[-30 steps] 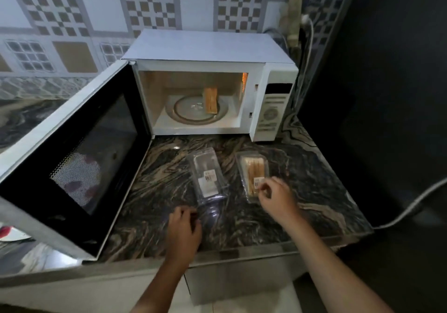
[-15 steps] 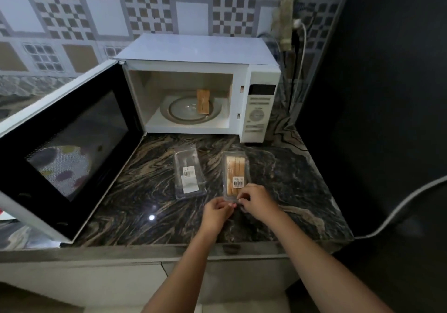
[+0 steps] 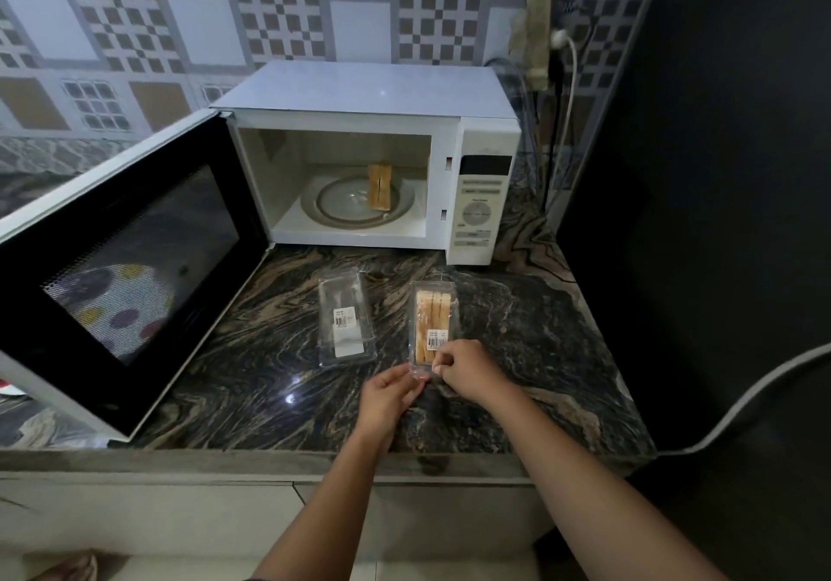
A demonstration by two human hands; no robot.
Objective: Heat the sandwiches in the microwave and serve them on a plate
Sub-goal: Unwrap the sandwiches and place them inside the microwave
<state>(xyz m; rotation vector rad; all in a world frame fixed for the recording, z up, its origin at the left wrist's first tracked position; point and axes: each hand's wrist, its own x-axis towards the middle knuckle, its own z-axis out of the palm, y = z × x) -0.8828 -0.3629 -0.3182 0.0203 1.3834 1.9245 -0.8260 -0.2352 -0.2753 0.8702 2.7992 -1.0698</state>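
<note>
A white microwave (image 3: pixel 373 90) stands at the back of the dark marble counter (image 3: pixel 517 346), its door (image 3: pixel 117 261) swung wide open to the left. One sandwich (image 3: pixel 380 186) stands on the glass turntable (image 3: pixel 346 205) inside. A clear sandwich pack (image 3: pixel 432 324) with sandwiches in it lies on the counter. My left hand (image 3: pixel 389 394) and my right hand (image 3: pixel 467 369) both pinch its near edge. To its left lies an empty clear pack (image 3: pixel 345 319) with a label.
A power cable (image 3: pixel 567 99) runs down the patterned tile wall right of the microwave. A dark wall closes off the right side, with a grey cord (image 3: pixel 742 400) across it. The counter's front edge is just below my hands.
My left hand has left the empty pack and joined my right hand at the near edge of the full pack. The view has pulled back a little.
</note>
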